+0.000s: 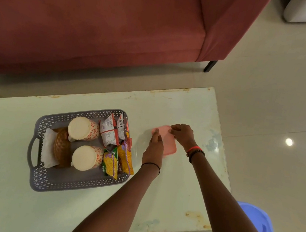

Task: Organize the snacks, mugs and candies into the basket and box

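A grey perforated basket point(42, 179) sits on the pale table. It holds two patterned mugs point(83, 128) point(86, 158), a small wicker holder point(62, 146) with white paper, red-and-white snack packets point(110, 129) and yellow snack packets point(111, 164). To its right lies a pink lidded box point(169, 145). My left hand point(154, 147) presses on the box's left edge. My right hand point(181, 134) grips its far right corner. The lid lies on the box; no candies are visible.
A dark red sofa point(101, 31) stands beyond the table's far edge, its black leg point(210, 66) on the tiled floor. A blue plastic stool point(258, 223) sits at the lower right beside the table. The glass table point(176, 197) has worn, rusty edges.
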